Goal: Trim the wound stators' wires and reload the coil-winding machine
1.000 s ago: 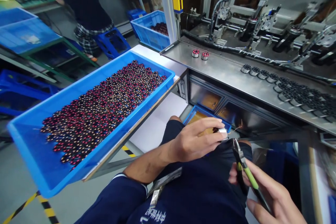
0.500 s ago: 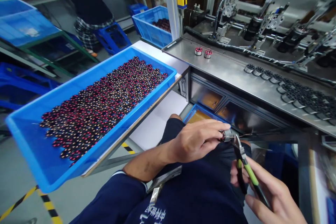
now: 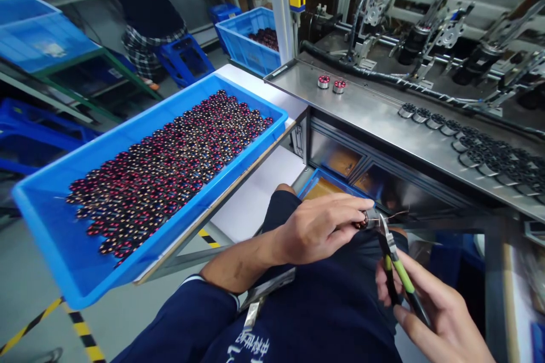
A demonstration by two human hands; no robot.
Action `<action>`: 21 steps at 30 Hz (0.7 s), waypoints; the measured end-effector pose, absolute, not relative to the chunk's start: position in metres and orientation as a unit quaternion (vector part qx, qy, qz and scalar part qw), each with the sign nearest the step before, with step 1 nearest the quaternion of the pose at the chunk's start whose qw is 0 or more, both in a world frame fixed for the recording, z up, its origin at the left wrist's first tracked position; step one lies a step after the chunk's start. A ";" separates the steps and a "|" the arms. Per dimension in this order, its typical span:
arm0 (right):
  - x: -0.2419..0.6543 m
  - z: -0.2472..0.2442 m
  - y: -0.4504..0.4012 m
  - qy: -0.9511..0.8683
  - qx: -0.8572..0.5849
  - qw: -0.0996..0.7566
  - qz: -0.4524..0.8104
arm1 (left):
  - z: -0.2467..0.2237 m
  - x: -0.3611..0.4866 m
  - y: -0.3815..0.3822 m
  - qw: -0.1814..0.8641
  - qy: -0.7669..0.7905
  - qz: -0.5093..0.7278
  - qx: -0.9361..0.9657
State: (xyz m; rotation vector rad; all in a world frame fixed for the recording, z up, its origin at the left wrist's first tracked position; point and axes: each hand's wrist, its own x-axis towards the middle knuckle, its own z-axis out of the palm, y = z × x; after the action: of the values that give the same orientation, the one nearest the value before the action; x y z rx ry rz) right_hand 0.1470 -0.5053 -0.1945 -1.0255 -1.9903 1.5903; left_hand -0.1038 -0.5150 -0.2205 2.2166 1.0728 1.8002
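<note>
Above my lap, my left hand [image 3: 321, 226] grips a small round motor stator [image 3: 363, 220] with copper windings; the fingers hide much of it. Thin wires [image 3: 395, 215] stick out from its right side. My right hand [image 3: 438, 306] is wrapped round the green and black handles of a pair of cutting pliers [image 3: 400, 266]. The plier jaws point up and meet the wires just right of the stator; whether they are fully closed on them I cannot tell.
A blue bin [image 3: 63, 261] on the left holds many wound stators [image 3: 179, 164]. On the metal ledge [image 3: 361, 108] stand two red-topped stators [image 3: 331, 84] and rows of dark ones [image 3: 481, 150]. A machine [image 3: 426, 39] rises behind. Another person [image 3: 128, 0] is at the back left.
The plier jaws have shifted slightly left along the wires, nearer the stator. My left hand keeps its hold almost unmoved. The machine's parts at the upper right have changed position.
</note>
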 end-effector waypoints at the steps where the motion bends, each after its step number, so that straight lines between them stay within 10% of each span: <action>1: 0.147 -0.196 -0.505 -0.719 -0.365 0.197 0.558 | -0.221 -0.104 -0.515 0.046 0.355 0.588 0.726; 21: 0.136 -0.210 -0.467 -0.819 -0.366 0.208 0.389 | -0.244 -0.125 -0.525 0.148 0.424 0.637 0.626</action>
State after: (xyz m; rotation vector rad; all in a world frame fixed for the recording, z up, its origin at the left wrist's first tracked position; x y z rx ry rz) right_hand 0.1359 -0.4667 -0.2105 -1.0182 -2.2809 1.0839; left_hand -0.1250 -0.5252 -0.2440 1.8013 1.2204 1.8328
